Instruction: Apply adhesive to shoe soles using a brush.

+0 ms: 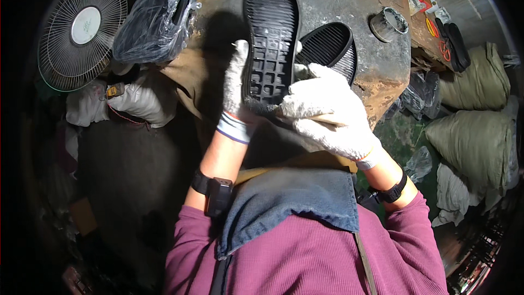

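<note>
A black rubber shoe sole (271,43) is held up in front of me, its inner side of ribs and square hollows facing me and its narrower end toward me. My left hand (236,84), in a white knit glove, is closed on the sole's left edge. My right hand (333,110), gloved alike, is curled at the lower right edge of the sole with its fingertips against it. Whatever its fingers may pinch is hidden. Behind the right hand, more black soles (327,46) lie overlapping on the worn worktable (218,8).
A round fan (85,24) stands at the left beside plastic-wrapped black goods (158,22). On the table's right side sits a grimy metal can (388,24). Orange-handled scissors (444,49) lie beyond it. Full green sacks (472,145) stand at the right.
</note>
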`<control>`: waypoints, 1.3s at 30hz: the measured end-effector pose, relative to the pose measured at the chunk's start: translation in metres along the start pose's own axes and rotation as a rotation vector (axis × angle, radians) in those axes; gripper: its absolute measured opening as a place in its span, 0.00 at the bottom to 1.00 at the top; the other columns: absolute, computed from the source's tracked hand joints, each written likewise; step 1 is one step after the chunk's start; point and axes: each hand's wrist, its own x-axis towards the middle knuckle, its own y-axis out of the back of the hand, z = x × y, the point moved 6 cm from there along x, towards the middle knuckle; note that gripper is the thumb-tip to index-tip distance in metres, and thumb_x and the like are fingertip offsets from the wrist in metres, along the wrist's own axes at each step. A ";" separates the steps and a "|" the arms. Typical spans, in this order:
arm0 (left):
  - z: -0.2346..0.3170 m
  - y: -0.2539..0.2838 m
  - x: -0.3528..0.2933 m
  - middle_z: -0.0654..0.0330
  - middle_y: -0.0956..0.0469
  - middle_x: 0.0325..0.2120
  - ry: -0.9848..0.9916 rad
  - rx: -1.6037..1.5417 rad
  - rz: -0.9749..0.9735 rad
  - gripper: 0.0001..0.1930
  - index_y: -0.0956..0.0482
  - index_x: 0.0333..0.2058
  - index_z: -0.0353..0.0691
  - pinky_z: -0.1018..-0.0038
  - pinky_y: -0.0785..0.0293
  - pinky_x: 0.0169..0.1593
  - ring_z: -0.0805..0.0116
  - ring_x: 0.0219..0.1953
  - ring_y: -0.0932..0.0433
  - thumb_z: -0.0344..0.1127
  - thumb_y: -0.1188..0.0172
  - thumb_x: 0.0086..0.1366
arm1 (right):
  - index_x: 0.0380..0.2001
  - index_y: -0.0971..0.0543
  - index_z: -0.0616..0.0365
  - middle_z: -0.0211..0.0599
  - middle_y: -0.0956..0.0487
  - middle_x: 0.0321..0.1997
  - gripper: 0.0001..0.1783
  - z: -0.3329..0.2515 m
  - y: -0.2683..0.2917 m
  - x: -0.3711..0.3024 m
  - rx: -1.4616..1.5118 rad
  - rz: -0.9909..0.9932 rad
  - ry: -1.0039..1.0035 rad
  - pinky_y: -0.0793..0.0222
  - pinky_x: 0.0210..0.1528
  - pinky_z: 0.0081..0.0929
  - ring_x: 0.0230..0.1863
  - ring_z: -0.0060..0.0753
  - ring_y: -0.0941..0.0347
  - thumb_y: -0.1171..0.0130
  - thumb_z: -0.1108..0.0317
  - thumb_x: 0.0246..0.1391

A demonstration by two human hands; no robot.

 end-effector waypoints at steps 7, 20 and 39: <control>0.028 -0.011 -0.014 0.31 0.26 0.61 0.024 0.324 -0.017 0.39 0.37 0.69 0.24 0.51 0.21 0.63 0.42 0.60 0.21 0.57 0.48 0.77 | 0.41 0.11 0.53 0.30 0.12 0.45 0.08 0.030 0.011 -0.031 0.342 0.068 -0.370 0.40 0.73 0.44 0.51 0.32 0.16 0.31 0.68 0.57; 0.035 0.001 -0.027 0.55 0.18 0.54 -0.432 1.826 0.114 0.15 0.21 0.57 0.32 0.67 0.27 0.68 0.61 0.58 0.20 0.25 0.47 0.75 | 0.40 0.13 0.64 0.41 0.12 0.32 0.13 0.035 -0.004 0.019 0.277 -0.134 -0.500 0.20 0.40 0.28 0.33 0.30 0.15 0.32 0.64 0.58; 0.040 -0.001 -0.075 0.56 0.18 0.53 0.119 0.606 0.439 0.19 0.21 0.55 0.37 0.74 0.21 0.57 0.72 0.54 0.19 0.43 0.57 0.83 | 0.48 0.13 0.56 0.39 0.11 0.44 0.18 0.115 0.017 0.103 -0.155 0.278 -0.383 0.23 0.54 0.28 0.46 0.30 0.15 0.31 0.55 0.62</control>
